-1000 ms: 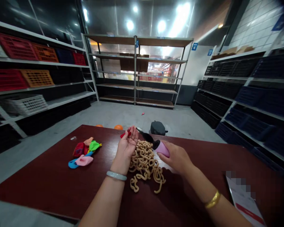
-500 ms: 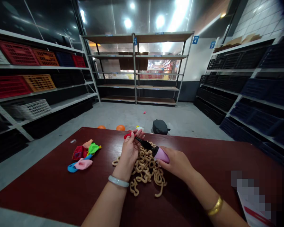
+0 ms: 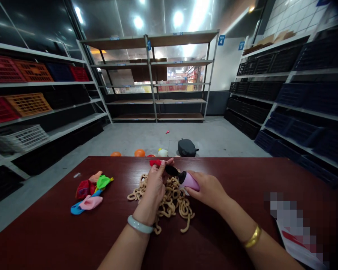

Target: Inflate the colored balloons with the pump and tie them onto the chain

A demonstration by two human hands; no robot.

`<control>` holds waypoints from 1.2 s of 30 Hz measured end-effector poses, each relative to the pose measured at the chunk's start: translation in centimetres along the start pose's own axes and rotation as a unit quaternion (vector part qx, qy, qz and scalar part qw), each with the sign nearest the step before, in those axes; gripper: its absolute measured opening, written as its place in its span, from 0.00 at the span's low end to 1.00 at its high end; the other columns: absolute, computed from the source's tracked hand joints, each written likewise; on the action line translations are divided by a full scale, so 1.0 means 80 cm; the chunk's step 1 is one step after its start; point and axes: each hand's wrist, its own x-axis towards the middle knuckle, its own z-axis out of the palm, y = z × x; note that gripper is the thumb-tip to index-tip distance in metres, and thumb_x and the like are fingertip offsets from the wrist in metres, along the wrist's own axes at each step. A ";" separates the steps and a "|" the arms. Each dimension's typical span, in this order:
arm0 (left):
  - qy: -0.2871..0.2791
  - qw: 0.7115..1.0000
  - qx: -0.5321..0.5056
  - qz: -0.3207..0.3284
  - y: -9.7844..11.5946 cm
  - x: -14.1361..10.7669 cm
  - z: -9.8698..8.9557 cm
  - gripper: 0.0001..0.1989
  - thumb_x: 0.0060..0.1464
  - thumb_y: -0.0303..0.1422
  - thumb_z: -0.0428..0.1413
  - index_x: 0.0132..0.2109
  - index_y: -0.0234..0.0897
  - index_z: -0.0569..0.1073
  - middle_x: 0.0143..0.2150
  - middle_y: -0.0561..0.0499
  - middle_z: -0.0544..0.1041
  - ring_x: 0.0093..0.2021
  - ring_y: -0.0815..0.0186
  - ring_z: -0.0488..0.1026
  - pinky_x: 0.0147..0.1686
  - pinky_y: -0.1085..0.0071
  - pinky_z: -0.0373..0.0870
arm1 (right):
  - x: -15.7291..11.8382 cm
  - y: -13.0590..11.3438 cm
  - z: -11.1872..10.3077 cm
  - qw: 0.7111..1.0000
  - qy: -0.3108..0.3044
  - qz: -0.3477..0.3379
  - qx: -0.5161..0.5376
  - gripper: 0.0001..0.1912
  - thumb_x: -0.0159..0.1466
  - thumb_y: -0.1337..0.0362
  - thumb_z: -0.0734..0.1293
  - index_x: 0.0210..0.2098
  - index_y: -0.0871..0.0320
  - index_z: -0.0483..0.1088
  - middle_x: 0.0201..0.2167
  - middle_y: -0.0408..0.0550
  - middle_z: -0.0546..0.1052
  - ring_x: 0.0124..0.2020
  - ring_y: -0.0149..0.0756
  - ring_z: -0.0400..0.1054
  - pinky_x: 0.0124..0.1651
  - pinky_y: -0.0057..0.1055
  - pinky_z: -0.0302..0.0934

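Observation:
My left hand [image 3: 157, 180] is closed, pinching a limp red balloon [image 3: 154, 162] between thumb and fingers. My right hand [image 3: 207, 188] wraps around a purple handheld tool [image 3: 191, 182] with a black collar and a long black front end [image 3: 172, 171]. That black end points left and reaches the left hand's fingers by the balloon. Whether its tip sits inside the balloon's neck cannot be made out. Below both hands lies a heap of tan, curly, rope-like pieces [image 3: 169, 202], partly covered by my left wrist. Deflated balloons, including a pink one [image 3: 91, 202] and a green one [image 3: 103, 182], lie to the left.
The dark red table [image 3: 222, 240] bears a white and red item [image 3: 298, 240], partly pixelated, at right. Beyond its far edge, a dark grey bag-like object [image 3: 186, 147] and an orange round object [image 3: 139, 153] are on the floor. Racks with crates [image 3: 30, 104] stand around.
The view has turned slightly, shifting the room left in the picture. Both hands keep their holds; the black end is now more covered by the left fingers.

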 end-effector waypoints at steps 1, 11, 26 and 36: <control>-0.001 1.000 0.001 -0.006 -0.002 -0.002 0.001 0.15 0.50 0.35 0.62 0.42 0.33 0.72 0.45 0.40 0.79 0.47 0.59 0.75 0.45 0.64 0.71 | 0.000 0.001 0.000 1.000 0.002 0.000 -0.005 0.29 0.61 0.50 0.63 0.59 0.54 0.61 0.46 0.52 0.76 0.44 0.46 0.71 0.44 0.37 0.61; -0.045 0.998 -0.040 -0.010 0.009 -0.003 -0.001 0.18 0.53 0.43 0.58 0.45 0.35 0.76 0.50 0.42 0.76 0.52 0.57 0.72 0.42 0.65 0.71 | 0.002 0.003 -0.002 0.998 0.021 0.008 0.053 0.27 0.61 0.51 0.64 0.57 0.53 0.63 0.49 0.50 0.76 0.47 0.44 0.71 0.47 0.38 0.62; -0.024 0.992 0.121 -0.001 0.002 -0.002 -0.002 0.18 0.46 0.40 0.64 0.41 0.32 0.79 0.44 0.41 0.79 0.45 0.58 0.75 0.42 0.68 0.69 | -0.002 0.004 -0.020 0.999 0.007 -0.006 0.034 0.27 0.62 0.50 0.62 0.58 0.55 0.63 0.47 0.52 0.76 0.46 0.45 0.72 0.45 0.37 0.62; -0.063 0.998 -0.007 0.008 0.009 -0.011 0.005 0.20 0.57 0.46 0.53 0.46 0.33 0.75 0.49 0.39 0.77 0.52 0.56 0.72 0.45 0.62 0.71 | -0.002 -0.008 -0.016 0.999 0.034 0.001 -0.001 0.29 0.62 0.50 0.63 0.59 0.54 0.60 0.47 0.52 0.75 0.45 0.45 0.71 0.45 0.37 0.62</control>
